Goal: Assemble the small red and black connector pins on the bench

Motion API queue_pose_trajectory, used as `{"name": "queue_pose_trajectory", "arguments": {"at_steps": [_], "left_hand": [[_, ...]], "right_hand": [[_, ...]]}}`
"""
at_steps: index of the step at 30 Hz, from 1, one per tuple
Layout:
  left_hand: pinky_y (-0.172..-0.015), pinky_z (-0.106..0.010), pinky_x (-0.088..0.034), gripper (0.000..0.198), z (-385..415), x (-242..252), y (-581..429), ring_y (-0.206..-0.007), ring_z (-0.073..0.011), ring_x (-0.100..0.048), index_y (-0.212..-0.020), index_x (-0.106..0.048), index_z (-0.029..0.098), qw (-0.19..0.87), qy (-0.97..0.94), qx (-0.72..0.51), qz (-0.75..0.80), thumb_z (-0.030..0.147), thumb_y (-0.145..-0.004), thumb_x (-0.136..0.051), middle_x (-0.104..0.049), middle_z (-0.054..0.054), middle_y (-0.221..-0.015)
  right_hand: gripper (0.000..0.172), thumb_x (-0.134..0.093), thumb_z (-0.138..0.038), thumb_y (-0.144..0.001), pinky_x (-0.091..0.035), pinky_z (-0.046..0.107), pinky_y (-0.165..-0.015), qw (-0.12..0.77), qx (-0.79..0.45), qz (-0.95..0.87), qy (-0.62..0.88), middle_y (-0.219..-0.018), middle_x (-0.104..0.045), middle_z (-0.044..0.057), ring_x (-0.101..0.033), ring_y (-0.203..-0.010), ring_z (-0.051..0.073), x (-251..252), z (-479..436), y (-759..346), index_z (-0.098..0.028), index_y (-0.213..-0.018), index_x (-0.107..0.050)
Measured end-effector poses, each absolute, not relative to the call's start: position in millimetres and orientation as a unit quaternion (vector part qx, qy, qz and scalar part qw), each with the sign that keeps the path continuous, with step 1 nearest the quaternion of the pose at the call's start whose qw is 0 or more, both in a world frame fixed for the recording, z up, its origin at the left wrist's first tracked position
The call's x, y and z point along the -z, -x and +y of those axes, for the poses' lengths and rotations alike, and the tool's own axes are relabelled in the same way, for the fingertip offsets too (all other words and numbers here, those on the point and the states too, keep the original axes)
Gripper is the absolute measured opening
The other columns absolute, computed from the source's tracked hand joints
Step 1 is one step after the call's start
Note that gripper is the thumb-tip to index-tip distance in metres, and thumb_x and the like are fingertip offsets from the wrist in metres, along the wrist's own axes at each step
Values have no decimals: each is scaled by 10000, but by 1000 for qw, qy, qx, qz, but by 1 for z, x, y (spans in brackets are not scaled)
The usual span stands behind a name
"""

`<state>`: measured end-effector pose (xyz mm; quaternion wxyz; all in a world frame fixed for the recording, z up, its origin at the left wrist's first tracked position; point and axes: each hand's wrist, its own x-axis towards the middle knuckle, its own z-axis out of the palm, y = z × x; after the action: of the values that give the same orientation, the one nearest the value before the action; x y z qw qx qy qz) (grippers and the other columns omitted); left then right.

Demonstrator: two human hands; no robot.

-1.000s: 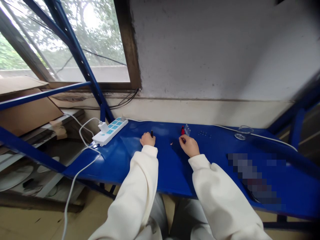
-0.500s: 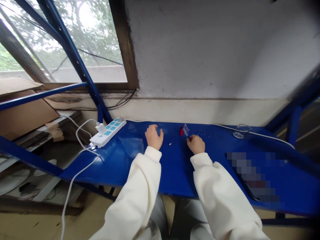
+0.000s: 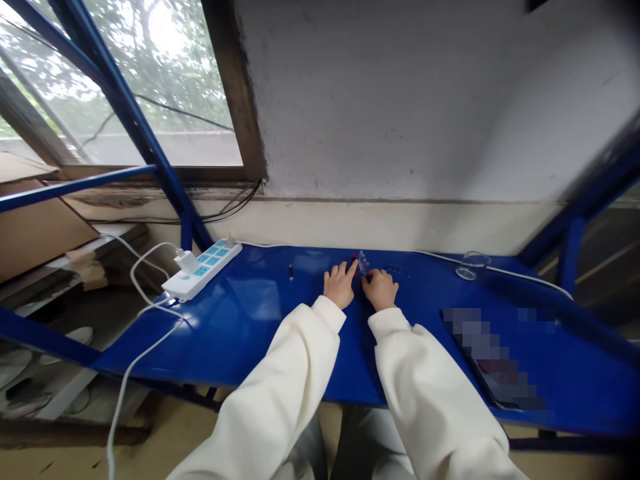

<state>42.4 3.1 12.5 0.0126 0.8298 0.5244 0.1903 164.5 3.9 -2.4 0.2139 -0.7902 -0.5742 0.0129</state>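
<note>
My left hand [image 3: 339, 285] reaches over the blue table, fingers apart, with its tips at a small red object [image 3: 354, 257] that they partly cover. Right beside that stands a small cluster of clear plastic pieces [image 3: 363, 261]. My right hand [image 3: 381, 289] is curled close against the near side of these pieces; whatever its fingertips pinch is hidden. A few tiny clear pieces [image 3: 397, 270] lie just beyond my right hand. Off to the left of my left hand, a small dark cylinder with a pale lower end [image 3: 291, 272] stands on the table.
A white power strip [image 3: 203, 270] with a plug and cable lies at the table's left. Clear round dishes or lids [image 3: 467, 272] sit at the back right, near a white cable. A dark flat object [image 3: 480, 360], partly blurred out, lies at right. Blue frame posts flank the table.
My left hand has moved right to the red object. The small dark cylinder now shows standing where that hand was. My right hand stays by the clear pieces, and the view has shifted slightly.
</note>
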Motion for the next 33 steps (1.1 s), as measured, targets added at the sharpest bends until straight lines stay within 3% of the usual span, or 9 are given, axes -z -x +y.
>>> {"name": "queue_pose_trajectory", "arguments": {"at_steps": [3,7,11,16,24,33], "left_hand": [[-795,-403,-355,557,7,-11,-45,-1042,-249,-408,-1286,-339,249,2,-833,-193,519,76,-759,-377,-427,-94,-1253],[-758,-372,-352,282,11,-14,-45,-939,-227,-457,-1031,-541,192,-33,-826,-240,509,126,-813,-375,-547,-91,-1034],[-734,-352,-347,136,9,-25,-39,-855,-212,-489,-807,-571,173,-26,-811,-274,516,188,-820,-436,-576,-78,-862],[-704,-310,-362,85,-1,-31,-23,-790,-176,-514,-801,-565,188,7,-778,-385,497,238,-801,-497,-587,-38,-801],[-671,-265,-428,98,3,-1,-5,-656,-117,-519,-767,-561,171,93,-700,-538,460,252,-781,-508,-578,-21,-740],[-649,-251,-438,117,-1,-5,-7,-646,-104,-533,-796,-565,166,121,-679,-560,459,268,-773,-512,-590,-22,-769]], "right_hand": [[281,-473,-325,-774,-340,408,-768,222,-21,-572,789,-1032,-565,124,-483,-977,266,3,6,-165,-162,-972,-587],[266,-482,-325,-769,-337,396,-765,233,-20,-572,786,-1019,-568,126,-487,-968,257,4,7,-166,-166,-953,-589],[249,-481,-329,-770,-333,387,-759,241,-15,-572,784,-999,-575,114,-492,-957,249,7,9,-166,-174,-929,-592],[239,-473,-326,-772,-327,385,-758,248,-15,-573,781,-993,-581,106,-498,-948,245,7,10,-165,-176,-914,-594],[218,-467,-319,-773,-306,353,-726,263,-17,-574,775,-956,-597,88,-507,-910,232,8,12,-167,-179,-877,-599],[162,-457,-285,-774,-244,290,-680,262,4,-674,691,-788,-596,33,-514,-787,166,-2,1,-159,-181,-746,-578]]}}
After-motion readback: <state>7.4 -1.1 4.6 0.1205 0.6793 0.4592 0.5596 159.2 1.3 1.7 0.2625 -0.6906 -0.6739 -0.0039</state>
